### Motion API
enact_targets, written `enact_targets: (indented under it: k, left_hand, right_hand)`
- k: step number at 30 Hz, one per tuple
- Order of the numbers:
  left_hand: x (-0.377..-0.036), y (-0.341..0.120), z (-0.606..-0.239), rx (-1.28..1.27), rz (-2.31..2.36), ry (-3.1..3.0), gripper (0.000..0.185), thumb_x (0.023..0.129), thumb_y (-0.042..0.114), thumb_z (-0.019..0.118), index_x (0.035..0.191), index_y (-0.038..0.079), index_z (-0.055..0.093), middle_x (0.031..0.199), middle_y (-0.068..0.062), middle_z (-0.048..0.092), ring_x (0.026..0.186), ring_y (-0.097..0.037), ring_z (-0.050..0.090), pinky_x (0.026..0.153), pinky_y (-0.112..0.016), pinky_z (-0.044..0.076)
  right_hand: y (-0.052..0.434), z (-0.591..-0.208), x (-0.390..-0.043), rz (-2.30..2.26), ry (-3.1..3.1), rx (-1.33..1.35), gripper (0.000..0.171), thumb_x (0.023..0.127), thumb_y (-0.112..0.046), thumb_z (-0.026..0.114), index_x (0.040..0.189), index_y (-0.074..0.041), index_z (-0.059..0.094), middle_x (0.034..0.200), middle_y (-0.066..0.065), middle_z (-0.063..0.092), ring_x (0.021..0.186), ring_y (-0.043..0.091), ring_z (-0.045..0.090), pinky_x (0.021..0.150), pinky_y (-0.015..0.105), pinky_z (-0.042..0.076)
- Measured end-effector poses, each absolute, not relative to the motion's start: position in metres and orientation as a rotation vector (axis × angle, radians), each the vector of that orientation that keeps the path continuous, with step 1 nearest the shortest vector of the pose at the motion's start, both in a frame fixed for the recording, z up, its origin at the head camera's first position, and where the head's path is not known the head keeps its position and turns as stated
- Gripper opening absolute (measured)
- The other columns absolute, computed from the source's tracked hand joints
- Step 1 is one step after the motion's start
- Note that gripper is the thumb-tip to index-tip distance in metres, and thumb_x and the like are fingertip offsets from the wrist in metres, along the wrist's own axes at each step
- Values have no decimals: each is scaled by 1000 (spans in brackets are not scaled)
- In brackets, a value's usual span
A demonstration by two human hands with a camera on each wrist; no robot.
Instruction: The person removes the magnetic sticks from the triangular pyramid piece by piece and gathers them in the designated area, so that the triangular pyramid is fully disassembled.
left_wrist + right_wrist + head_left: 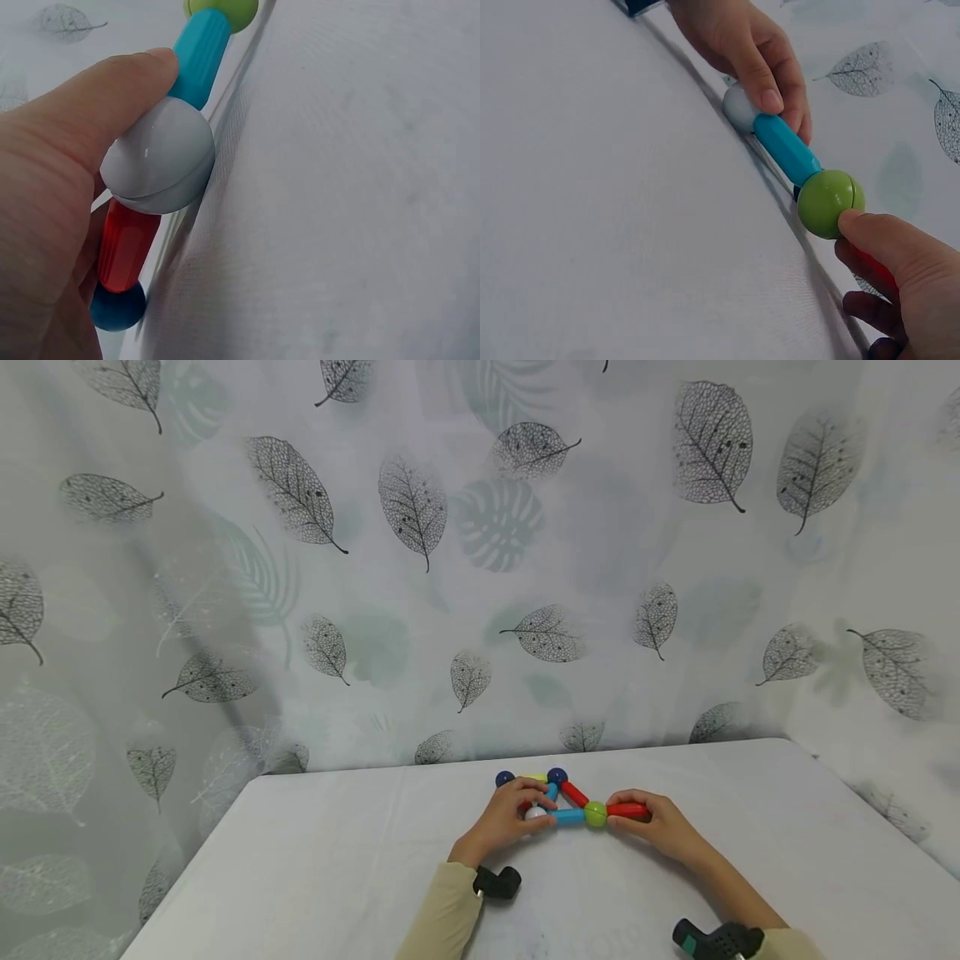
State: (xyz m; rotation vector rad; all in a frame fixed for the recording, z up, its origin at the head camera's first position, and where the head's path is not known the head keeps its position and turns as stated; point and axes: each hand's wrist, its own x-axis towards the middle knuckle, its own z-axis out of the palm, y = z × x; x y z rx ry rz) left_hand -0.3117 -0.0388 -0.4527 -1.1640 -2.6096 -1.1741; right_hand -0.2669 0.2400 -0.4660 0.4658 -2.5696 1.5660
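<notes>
A toy frame of coloured rods and balls lies on the white table (pixel 315 860). My left hand (pixel 513 814) grips its white ball (pixel 536 814), with the thumb over that ball (pixel 157 154) and a red rod (pixel 124 244) and dark blue ball (pixel 116 307) under the palm. A blue rod (pixel 570 816) runs from the white ball to a green ball (pixel 596 813). My right hand (pixel 652 822) pinches a red rod (pixel 628 810) joined to the green ball (pixel 830 202). Two dark blue balls (pixel 557 775), a yellow rod and another red rod (pixel 575 793) form the far side.
A leaf-patterned curtain (pixel 480 568) hangs right behind the table and along the right side. The table's left edge (pixel 187 868) drops away. Wrist-mounted cameras (pixel 497 882) sit on both forearms near the front edge.
</notes>
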Motion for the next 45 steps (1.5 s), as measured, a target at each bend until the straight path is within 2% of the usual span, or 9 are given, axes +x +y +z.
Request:
enact_targets:
  k: [8,15,19,22,28,34,40,45]
  left_hand:
    - [-311,-40,-456,-1140,-1186,-2631,20,89,24,73,105,11,74,128,-7,59,123,-24,50,105,-37,39]
    - [-311,-39,-456,-1135,-1170,-2620,22,90,25,72,106,11,73,129,-7,58,124,-25,49,107,-42,37]
    - [-312,-38,-456,-1122,-1164,-2624,22,90,26,72,107,12,74,129,-6,58,124,-24,49,107,-42,37]
    - [-312,-37,-456,-1117,-1143,-2628,21,90,26,72,106,12,74,128,-6,58,123,-24,49,105,-40,38]
    - [-311,-37,-455,-1121,-1112,-2623,20,90,25,72,104,12,74,127,-7,58,120,-24,51,97,-33,42]
    - [-311,-37,-455,-1138,-1110,-2598,20,90,23,72,104,10,74,127,-9,59,117,-24,52,91,-28,42]
    - [-311,-38,-454,-1152,-1097,-2590,20,89,24,72,104,10,74,126,-9,59,117,-24,52,94,-30,43]
    - [-311,-37,-454,-1142,-1095,-2594,19,90,23,72,103,10,74,126,-8,59,118,-23,52,98,-33,42]
  right_hand:
    - [231,-467,-264,1530,-2625,385,26,88,-14,72,107,2,65,100,9,65,86,15,55,74,22,50]
    - [227,-469,-264,1364,-2609,352,19,86,-11,73,100,-2,65,93,6,64,84,16,53,71,23,48]
    - [226,-468,-262,1365,-2570,291,17,86,-10,72,100,-2,64,95,7,64,87,18,53,72,22,49]
    - [224,-466,-261,1394,-2508,281,18,86,-9,72,101,-2,65,97,8,65,89,15,54,73,20,50]
    - [218,-464,-260,1349,-2331,517,21,83,-8,77,102,-6,71,95,4,69,83,3,56,69,19,49]
    - [204,-464,-259,1274,-2214,817,22,78,-3,79,99,-6,73,91,1,66,78,9,54,60,20,45]
    - [186,-461,-253,1301,-2173,943,22,77,1,79,97,-4,72,90,3,67,72,9,54,57,21,45]
    - [172,-461,-251,1250,-2204,1037,22,77,-3,80,98,-7,72,88,3,69,73,12,53,59,22,48]
